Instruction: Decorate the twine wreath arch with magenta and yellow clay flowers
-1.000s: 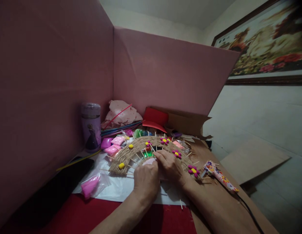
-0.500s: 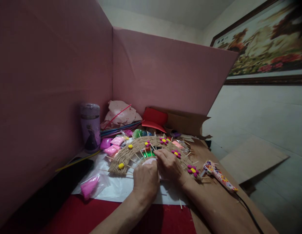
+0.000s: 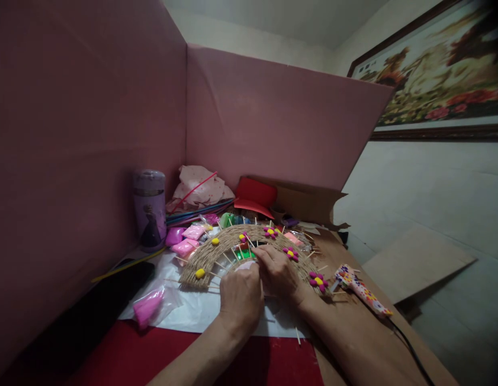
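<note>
A fan-shaped piece of woven twine [image 3: 228,235] on thin wooden sticks lies on a white sheet. Clay flowers with magenta petals and yellow centres, such as one flower [image 3: 290,253], sit along its band. Toward the left are plain yellow clay dots [image 3: 199,273]. My left hand [image 3: 241,295] is closed at the inner edge of the fan, its fingertips hidden. Beside it, my right hand [image 3: 277,269] pinches a thin wooden stick [image 3: 250,241], whose tip reaches to a small, partly petalled flower [image 3: 243,237] near the top of the band.
Bags of pink clay [image 3: 185,246] lie behind and left, with another pink bag [image 3: 148,309] in front. A purple tumbler [image 3: 149,212] stands at left. On the right rests a flower-patterned glue gun [image 3: 363,289] with its cord. Pink panels [image 3: 273,118] enclose the back and left.
The stick in my right hand has shifted slightly left, its tip closer to the small flower. My left hand and the fan look unmoved.
</note>
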`<state>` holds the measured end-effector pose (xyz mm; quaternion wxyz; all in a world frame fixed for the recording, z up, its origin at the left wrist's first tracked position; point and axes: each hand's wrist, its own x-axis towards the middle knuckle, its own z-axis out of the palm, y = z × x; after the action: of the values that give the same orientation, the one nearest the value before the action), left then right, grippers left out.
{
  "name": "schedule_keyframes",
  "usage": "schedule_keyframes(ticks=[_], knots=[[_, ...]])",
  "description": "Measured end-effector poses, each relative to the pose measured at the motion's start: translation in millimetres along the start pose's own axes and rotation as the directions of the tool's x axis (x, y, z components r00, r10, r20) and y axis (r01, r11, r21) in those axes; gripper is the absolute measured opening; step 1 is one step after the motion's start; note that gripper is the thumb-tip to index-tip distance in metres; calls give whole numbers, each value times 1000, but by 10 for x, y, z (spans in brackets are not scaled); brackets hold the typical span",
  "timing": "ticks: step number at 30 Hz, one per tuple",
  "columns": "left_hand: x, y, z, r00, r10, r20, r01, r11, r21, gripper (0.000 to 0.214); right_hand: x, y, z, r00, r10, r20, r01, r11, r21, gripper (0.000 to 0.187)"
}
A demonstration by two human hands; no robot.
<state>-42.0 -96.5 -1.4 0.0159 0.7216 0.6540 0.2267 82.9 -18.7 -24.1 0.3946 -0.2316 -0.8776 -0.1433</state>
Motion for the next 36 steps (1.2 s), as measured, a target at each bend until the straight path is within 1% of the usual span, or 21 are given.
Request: schedule_keyframes(ticks=[3,5,6,7,8,9,11,12,13,14,15,17,18,19,20,24,27,29,32,34,36], knots=[[-4,1,-3,999,-3,-44,-2,994,-107,23,-21,12,-24,999,21,-42,-21,1000,-4,32],[13,-2,-5,997,-35,-71,15,964,-265,24,-46,21,-51,996,45,-80,-46,999,-9,34],[29,-6,-3,995,-68,-68,38,928,-371,24,-58,27,-68,994,53,-94,-55,998,-11,35],[51,-12,1,993,-109,-47,72,869,-489,25,-69,36,-86,993,59,-101,-61,998,-14,35],[76,-20,9,988,-154,-7,118,783,-610,25,-76,50,-106,991,70,-113,-72,997,-20,34],[104,-30,20,981,-190,49,166,668,-726,24,-80,73,-130,987,90,-133,-95,995,-31,32],[161,-54,49,951,-246,187,273,385,-882,24,-80,157,-192,962,170,-214,-186,981,-59,26],[187,-66,65,933,-256,254,321,267,-909,25,-79,221,-234,931,239,-277,-269,960,-74,23],[209,-77,81,914,-264,307,357,167,-919,27,-82,300,-284,884,316,-345,-362,929,-76,22],[228,-87,95,902,-255,348,380,86,-921,29,-90,390,-340,823,392,-412,-455,888,-62,23],[242,-93,106,896,-235,376,392,24,-920,32,-103,488,-403,731,490,-475,-566,824,-20,26],[256,-97,118,899,-176,400,396,-62,-916,34,-148,684,-538,543,645,-538,-714,692,108,36],[258,-95,118,903,-146,405,396,-89,-914,33,-176,771,-604,464,698,-546,-761,629,157,40],[256,-91,114,905,-120,408,397,-106,-912,32,-206,846,-666,404,725,-558,-801,575,168,43],[253,-85,107,906,-100,411,400,-113,-909,30,-235,906,-721,368,741,-562,-838,526,145,44],[238,-67,63,902,-79,424,415,-104,-904,13,-331,1033,-853,301,764,-570,-940,337,-45,37],[235,-71,44,902,-87,423,418,-68,-906,7,-400,1109,-853,211,858,-469,-966,257,35,31],[238,-83,43,902,-91,422,421,-30,-907,12,-457,1180,-818,187,916,-354,-963,243,120,29],[244,-100,56,916,-90,390,389,-28,-921,13,-545,1280,-742,176,962,-210,-948,223,227,28],[248,-105,71,931,-95,351,351,-16,-936,9,-591,1316,-698,176,978,-115,-930,203,307,25],[249,-102,92,945,-102,312,316,24,-948,7,-627,1329,-673,191,981,-40,-902,191,386,22]])
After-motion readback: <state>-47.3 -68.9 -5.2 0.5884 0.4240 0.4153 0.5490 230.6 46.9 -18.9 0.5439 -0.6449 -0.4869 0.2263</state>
